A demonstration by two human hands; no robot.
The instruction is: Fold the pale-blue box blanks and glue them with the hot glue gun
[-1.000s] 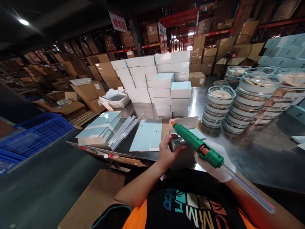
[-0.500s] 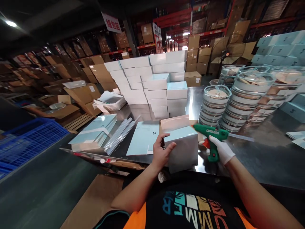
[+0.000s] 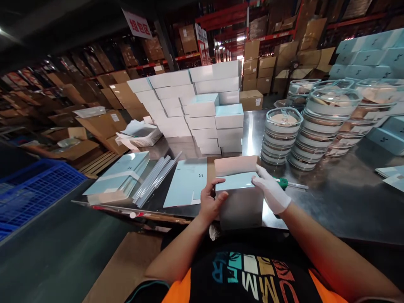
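Observation:
A cardboard box, pale blue on its upper panel and grey in shade on the side facing me, stands at the near table edge with a raised flap at its back. My bare left hand grips its left side, thumb in front and fingers over the top. At the upper right corner my white-gloved right hand pinches the panel edge. Behind that glove lies a green glue gun, mostly hidden, with a clear glue stick jutting out to the right. A flat blue sheet lies left of the box.
Clear glue sticks and a stack of folded blue boxes lie on the left. White boxes form a wall at the back. Stacked clear round containers stand on the right. A blue crate sits beyond the left table edge.
My right hand has let go of the glue gun, which now lies on the table, and has moved left onto the box corner. My left hand keeps its hold on the box.

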